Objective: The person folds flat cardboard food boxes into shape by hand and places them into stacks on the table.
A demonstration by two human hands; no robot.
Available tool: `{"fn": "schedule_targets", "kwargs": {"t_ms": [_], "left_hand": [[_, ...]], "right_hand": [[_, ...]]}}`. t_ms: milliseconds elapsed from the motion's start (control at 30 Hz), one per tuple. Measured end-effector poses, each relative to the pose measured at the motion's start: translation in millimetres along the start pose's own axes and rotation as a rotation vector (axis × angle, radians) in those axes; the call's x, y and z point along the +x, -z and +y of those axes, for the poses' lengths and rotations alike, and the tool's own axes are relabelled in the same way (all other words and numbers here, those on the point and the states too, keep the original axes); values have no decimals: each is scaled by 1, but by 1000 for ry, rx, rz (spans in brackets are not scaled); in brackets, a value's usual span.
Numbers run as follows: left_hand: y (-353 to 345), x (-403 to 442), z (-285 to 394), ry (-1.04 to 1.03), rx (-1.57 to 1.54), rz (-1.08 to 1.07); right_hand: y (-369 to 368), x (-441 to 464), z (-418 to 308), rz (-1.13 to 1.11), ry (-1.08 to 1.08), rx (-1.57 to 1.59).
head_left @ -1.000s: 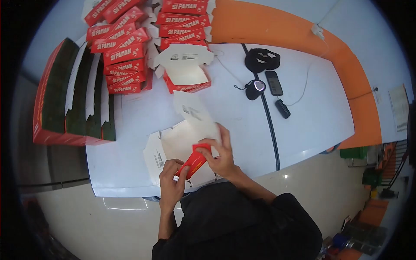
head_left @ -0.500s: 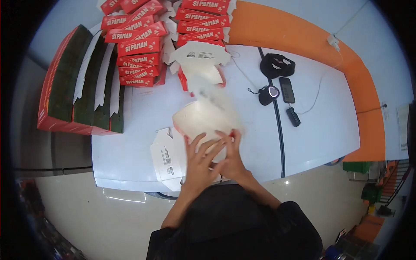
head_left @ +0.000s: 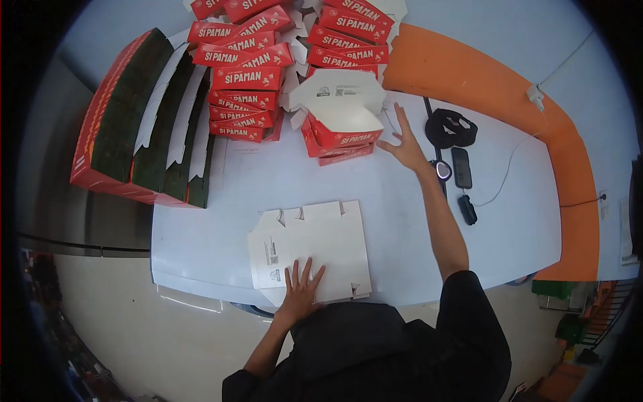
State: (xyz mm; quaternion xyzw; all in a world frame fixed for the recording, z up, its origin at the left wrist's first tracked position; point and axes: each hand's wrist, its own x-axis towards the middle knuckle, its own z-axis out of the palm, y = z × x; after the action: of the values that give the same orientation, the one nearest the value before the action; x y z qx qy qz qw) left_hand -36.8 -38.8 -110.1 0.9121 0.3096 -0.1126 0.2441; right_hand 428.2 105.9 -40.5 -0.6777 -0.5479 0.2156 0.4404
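A flat, unfolded white carton (head_left: 328, 238) lies printed side up at the table's near edge. My left hand (head_left: 303, 288) rests on its lower part, fingers spread. Farther off, a folded red and white box (head_left: 345, 137) sits on top of another red box, its white lid raised. Just right of that box is my right hand (head_left: 405, 149), fingers wide apart and nothing in it. Whether the hand touches the box I cannot tell.
Stacks of red boxes (head_left: 246, 78) stand at the back. Large upright cartons (head_left: 140, 120) hold flat sheets at the left. On the right lie a black strap-like item (head_left: 452, 128), a phone (head_left: 461, 167), a small black device (head_left: 467, 210) and a round-faced gadget (head_left: 442, 171) with cables.
Both hands were together on a box over the flat carton. That box now sits on the stack at the back; my right hand has moved up and right, my left lies on the carton.
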Motion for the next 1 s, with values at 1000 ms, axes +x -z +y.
{"fn": "schedule_targets", "kwargs": {"t_ms": [1000], "left_hand": [[-13,5,-11,-375,-156,172]], "right_hand": [[-115,-143,-75,164,93,-247]]}}
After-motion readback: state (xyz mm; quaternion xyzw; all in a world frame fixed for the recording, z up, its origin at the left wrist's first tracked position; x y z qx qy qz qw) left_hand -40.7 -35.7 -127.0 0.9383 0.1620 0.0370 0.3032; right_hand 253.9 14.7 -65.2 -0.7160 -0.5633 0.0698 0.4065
